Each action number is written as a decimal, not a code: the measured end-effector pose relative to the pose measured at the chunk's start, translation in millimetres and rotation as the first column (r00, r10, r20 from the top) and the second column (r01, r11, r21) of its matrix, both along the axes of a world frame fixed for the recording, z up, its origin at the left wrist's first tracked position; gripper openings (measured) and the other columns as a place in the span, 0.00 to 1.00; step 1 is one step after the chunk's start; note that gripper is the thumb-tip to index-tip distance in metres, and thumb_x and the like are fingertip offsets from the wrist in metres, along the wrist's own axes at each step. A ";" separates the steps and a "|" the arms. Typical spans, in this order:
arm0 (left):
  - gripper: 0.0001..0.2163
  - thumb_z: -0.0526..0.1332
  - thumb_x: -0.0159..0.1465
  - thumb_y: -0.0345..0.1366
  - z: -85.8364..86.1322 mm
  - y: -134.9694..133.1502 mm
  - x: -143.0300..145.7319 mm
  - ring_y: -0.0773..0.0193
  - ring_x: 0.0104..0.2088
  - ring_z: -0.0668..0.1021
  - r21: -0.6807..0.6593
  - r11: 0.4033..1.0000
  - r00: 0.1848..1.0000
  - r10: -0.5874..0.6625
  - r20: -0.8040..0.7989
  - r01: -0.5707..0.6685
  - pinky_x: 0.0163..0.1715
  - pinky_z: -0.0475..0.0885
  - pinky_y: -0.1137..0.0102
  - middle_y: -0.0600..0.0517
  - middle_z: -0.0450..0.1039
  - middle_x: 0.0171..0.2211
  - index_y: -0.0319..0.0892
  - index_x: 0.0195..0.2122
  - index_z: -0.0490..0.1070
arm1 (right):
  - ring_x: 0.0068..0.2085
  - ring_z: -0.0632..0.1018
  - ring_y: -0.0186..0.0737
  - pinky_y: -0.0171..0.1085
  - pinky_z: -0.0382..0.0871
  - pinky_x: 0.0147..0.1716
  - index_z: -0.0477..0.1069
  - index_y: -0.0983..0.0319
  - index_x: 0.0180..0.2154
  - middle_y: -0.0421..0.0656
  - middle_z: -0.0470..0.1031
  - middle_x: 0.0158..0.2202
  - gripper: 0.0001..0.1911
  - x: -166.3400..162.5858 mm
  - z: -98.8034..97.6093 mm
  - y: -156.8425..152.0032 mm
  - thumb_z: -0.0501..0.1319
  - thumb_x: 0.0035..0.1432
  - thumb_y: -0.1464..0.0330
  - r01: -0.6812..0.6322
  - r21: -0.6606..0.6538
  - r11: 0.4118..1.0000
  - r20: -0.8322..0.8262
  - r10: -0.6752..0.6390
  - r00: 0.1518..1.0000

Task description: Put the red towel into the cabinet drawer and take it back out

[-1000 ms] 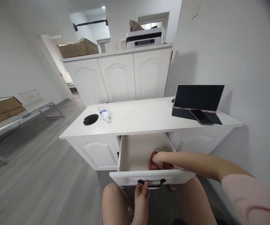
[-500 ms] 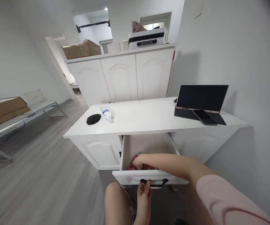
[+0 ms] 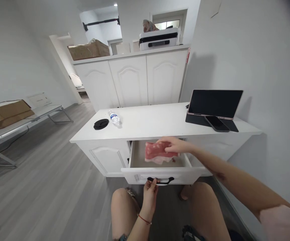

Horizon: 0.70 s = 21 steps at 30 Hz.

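Pinching a red cloth (image 3: 157, 152) by its right end, the right hand (image 3: 176, 145) holds it just above the open drawer (image 3: 160, 174), fingers clamped on the fabric. The cloth extends leftward from the grip, its long axis running left to right across the drawer. It is folded and rumpled, pinkish red with a paler lower edge. Below, the left hand (image 3: 150, 190) curls around the black handle (image 3: 161, 181). On the cabinet top (image 3: 155, 122) sit a bottle (image 3: 114, 117), a tablet (image 3: 215, 103) and a phone (image 3: 216, 123).
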<state>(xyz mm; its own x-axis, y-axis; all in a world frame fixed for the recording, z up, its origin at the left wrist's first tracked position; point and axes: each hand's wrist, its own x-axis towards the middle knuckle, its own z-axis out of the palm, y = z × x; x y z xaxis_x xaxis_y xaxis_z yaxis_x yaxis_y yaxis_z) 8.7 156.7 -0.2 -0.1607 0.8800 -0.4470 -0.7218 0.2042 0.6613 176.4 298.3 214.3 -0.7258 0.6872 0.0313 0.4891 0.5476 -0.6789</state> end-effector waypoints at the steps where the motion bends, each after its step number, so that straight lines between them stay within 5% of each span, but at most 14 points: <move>1: 0.21 0.78 0.40 0.43 -0.2 3.1 0.0 0.72 0.27 0.72 -0.001 1.000 1.000 0.001 -0.006 -0.001 0.33 0.66 0.76 0.52 0.74 0.27 0.39 0.25 0.70 | 0.47 0.75 0.44 0.40 0.69 0.49 0.73 0.59 0.52 0.44 0.74 0.48 0.28 17.6 10.1 -12.8 0.54 0.47 0.74 0.069 0.070 0.995 0.003 -0.069 0.998; 3: 0.21 0.78 0.39 0.44 0.5 9.3 0.3 0.73 0.26 0.71 0.008 1.000 1.000 0.006 -0.013 -0.006 0.32 0.66 0.75 0.52 0.74 0.27 0.39 0.25 0.70 | 0.46 0.75 0.43 0.40 0.70 0.48 0.74 0.57 0.51 0.46 0.72 0.49 0.26 48.2 16.4 -40.8 0.54 0.49 0.73 0.175 0.186 0.967 0.009 -0.180 0.984; 5: 0.20 0.78 0.40 0.43 1.9 15.2 1.0 0.72 0.26 0.72 0.030 0.999 1.000 0.012 -0.007 -0.012 0.33 0.66 0.74 0.53 0.74 0.27 0.40 0.25 0.70 | 0.48 0.75 0.44 0.42 0.70 0.49 0.73 0.54 0.52 0.47 0.70 0.52 0.26 70.0 2.1 -68.3 0.54 0.52 0.72 0.245 0.312 0.918 -0.004 -0.256 0.967; 11: 0.20 0.78 0.41 0.44 2.3 25.1 3.5 0.71 0.28 0.73 0.042 0.999 1.000 0.009 0.004 -0.009 0.33 0.67 0.75 0.52 0.75 0.29 0.40 0.27 0.70 | 0.58 0.68 0.50 0.50 0.67 0.55 0.72 0.54 0.54 0.47 0.64 0.61 0.26 69.1 -104.5 -117.4 0.54 0.54 0.74 0.427 0.515 0.743 -0.063 -0.464 0.884; 15: 0.20 0.77 0.43 0.44 3.4 21.6 4.8 0.71 0.28 0.73 0.059 0.998 0.999 0.032 -0.012 -0.031 0.34 0.67 0.74 0.54 0.73 0.28 0.41 0.27 0.69 | 0.53 0.70 0.51 0.55 0.66 0.55 0.70 0.54 0.57 0.47 0.62 0.65 0.27 25.9 -143.3 -125.5 0.50 0.59 0.76 0.587 0.524 0.617 -0.171 -0.599 0.782; 18: 0.18 0.76 0.45 0.42 6.5 17.3 7.1 0.69 0.29 0.74 0.073 0.996 0.999 0.047 -0.010 -0.046 0.36 0.69 0.73 0.54 0.73 0.28 0.41 0.26 0.69 | 0.49 0.70 0.51 0.54 0.66 0.54 0.70 0.55 0.57 0.46 0.62 0.65 0.26 -16.2 -147.2 -124.4 0.49 0.60 0.75 0.602 0.504 0.619 -0.174 -0.610 0.773; 21: 0.13 0.73 0.51 0.38 12.7 16.9 13.1 0.62 0.37 0.78 0.096 0.994 0.996 0.065 -0.056 -0.059 0.43 0.71 0.67 0.49 0.76 0.35 0.42 0.33 0.73 | 0.50 0.70 0.53 0.54 0.67 0.54 0.69 0.52 0.59 0.43 0.59 0.67 0.28 -61.5 -146.7 -119.2 0.51 0.60 0.75 0.509 0.490 0.708 -0.070 -0.550 0.832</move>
